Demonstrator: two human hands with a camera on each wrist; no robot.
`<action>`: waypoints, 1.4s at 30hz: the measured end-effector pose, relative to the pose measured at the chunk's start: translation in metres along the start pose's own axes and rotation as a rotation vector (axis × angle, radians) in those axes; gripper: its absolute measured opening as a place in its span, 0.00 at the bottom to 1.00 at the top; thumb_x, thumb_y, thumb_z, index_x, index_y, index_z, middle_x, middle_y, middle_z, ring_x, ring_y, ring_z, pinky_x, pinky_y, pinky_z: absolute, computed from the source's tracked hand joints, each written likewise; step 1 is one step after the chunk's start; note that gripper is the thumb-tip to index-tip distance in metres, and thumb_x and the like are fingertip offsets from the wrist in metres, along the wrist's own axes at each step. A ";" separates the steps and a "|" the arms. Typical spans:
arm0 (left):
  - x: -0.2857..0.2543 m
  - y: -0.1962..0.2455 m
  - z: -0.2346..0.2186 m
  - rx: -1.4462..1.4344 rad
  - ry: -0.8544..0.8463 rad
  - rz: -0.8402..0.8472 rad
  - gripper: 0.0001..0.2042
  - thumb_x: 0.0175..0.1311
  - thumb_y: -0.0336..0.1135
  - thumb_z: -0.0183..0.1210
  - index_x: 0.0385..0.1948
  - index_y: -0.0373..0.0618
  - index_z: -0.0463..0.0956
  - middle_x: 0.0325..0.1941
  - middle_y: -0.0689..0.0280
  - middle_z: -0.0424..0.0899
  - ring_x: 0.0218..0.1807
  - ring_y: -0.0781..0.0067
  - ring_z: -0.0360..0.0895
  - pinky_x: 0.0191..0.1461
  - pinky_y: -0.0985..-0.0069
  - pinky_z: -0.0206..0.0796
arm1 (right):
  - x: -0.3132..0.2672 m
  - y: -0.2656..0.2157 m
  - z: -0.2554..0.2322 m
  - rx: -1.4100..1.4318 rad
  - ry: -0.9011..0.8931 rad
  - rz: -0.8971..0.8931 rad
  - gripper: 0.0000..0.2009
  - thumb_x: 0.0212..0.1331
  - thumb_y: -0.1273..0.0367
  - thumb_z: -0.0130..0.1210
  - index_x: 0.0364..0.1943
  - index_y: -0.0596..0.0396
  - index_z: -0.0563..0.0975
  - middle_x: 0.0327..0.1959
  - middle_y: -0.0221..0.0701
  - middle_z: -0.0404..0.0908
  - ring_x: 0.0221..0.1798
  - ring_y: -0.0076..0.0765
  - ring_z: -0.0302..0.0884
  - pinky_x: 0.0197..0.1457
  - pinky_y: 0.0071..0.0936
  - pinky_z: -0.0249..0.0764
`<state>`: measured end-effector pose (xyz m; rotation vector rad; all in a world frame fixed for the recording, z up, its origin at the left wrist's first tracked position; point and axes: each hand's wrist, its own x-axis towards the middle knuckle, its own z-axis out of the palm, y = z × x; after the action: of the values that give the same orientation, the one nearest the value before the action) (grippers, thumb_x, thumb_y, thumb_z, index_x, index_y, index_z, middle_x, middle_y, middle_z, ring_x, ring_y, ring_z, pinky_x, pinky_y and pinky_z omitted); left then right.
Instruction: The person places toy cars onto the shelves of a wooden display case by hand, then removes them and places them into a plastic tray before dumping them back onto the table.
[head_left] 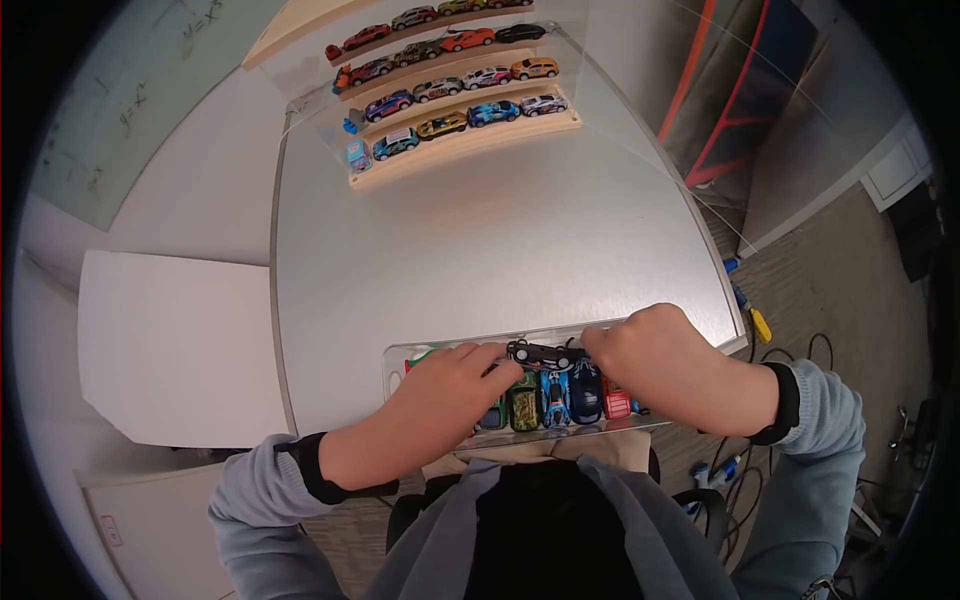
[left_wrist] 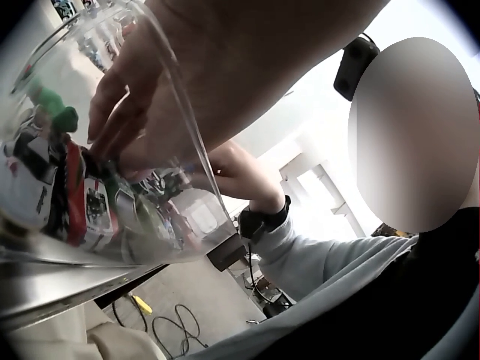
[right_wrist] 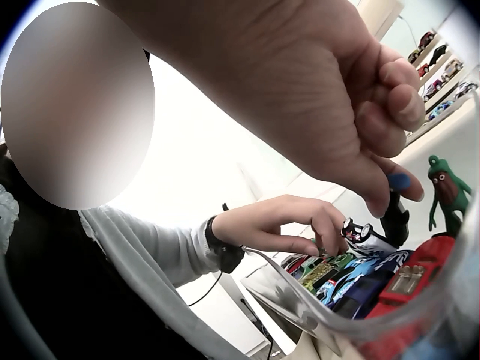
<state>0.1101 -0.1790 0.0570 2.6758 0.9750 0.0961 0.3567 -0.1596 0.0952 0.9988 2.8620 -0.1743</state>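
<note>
A clear plastic bin [head_left: 395,372] holds several toy cars side by side, among them a dark blue car [head_left: 587,392], a light blue racing car [head_left: 555,398] and a red car [right_wrist: 409,281]. Across their ends, tipped on its side, lies a black-and-white car [head_left: 540,355]. My left hand [head_left: 450,385] reaches into the bin with loosely bent fingers, fingertips right at that car's end. On the other side my right hand [head_left: 660,350] pinches a small black piece with a blue top [right_wrist: 396,214] between thumb and index finger, its other fingers curled. Its kind is unclear.
A tiered wooden rack [head_left: 465,150] with rows of toy cars stands at the back of the grey table [head_left: 480,250]. A green figure [right_wrist: 448,195] is at the bin's far side. To the left is a white surface [head_left: 175,345]; cables [head_left: 740,510] lie on the floor.
</note>
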 end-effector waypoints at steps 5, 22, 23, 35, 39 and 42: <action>0.001 0.001 -0.004 -0.036 0.003 0.026 0.18 0.49 0.26 0.56 0.45 0.46 0.70 0.50 0.61 0.73 0.51 0.58 0.75 0.53 0.65 0.68 | 0.000 -0.001 0.008 -0.010 -0.012 0.012 0.08 0.44 0.73 0.56 0.30 0.58 0.72 0.17 0.35 0.77 0.23 0.39 0.80 0.25 0.29 0.73; 0.009 0.001 -0.013 0.647 0.154 0.336 0.12 0.52 0.35 0.57 0.39 0.45 0.73 0.52 0.67 0.71 0.45 0.75 0.68 0.37 0.81 0.59 | -0.002 -0.001 0.011 -0.046 0.067 -0.036 0.06 0.42 0.72 0.58 0.26 0.57 0.74 0.15 0.34 0.76 0.22 0.37 0.80 0.25 0.27 0.73; 0.011 0.001 -0.014 0.648 0.155 0.336 0.12 0.52 0.35 0.57 0.39 0.45 0.73 0.52 0.67 0.71 0.45 0.75 0.68 0.37 0.81 0.59 | -0.002 -0.001 0.011 -0.043 0.048 -0.029 0.07 0.43 0.72 0.57 0.27 0.57 0.73 0.16 0.34 0.76 0.23 0.38 0.80 0.25 0.28 0.73; 0.005 -0.001 -0.008 0.043 -0.018 0.231 0.16 0.50 0.29 0.56 0.44 0.44 0.74 0.50 0.63 0.74 0.46 0.66 0.73 0.47 0.72 0.69 | -0.007 0.001 -0.001 -0.006 0.062 -0.025 0.07 0.45 0.73 0.55 0.30 0.57 0.71 0.17 0.33 0.76 0.24 0.38 0.80 0.25 0.29 0.72; 0.006 -0.001 -0.010 0.146 0.026 0.207 0.16 0.49 0.28 0.56 0.43 0.43 0.73 0.52 0.62 0.74 0.46 0.65 0.74 0.46 0.72 0.71 | -0.010 -0.001 -0.004 -0.006 0.060 -0.010 0.08 0.44 0.73 0.56 0.29 0.57 0.71 0.18 0.33 0.76 0.23 0.38 0.79 0.24 0.29 0.72; 0.007 0.001 -0.012 0.181 -0.007 0.214 0.16 0.49 0.29 0.56 0.42 0.43 0.72 0.54 0.61 0.74 0.45 0.65 0.75 0.43 0.72 0.73 | -0.009 -0.001 0.002 0.006 0.065 -0.018 0.07 0.45 0.73 0.56 0.29 0.57 0.71 0.17 0.32 0.76 0.23 0.37 0.79 0.23 0.29 0.72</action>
<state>0.1142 -0.1718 0.0684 2.9377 0.7234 0.0451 0.3633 -0.1667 0.0949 0.9984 2.9312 -0.1543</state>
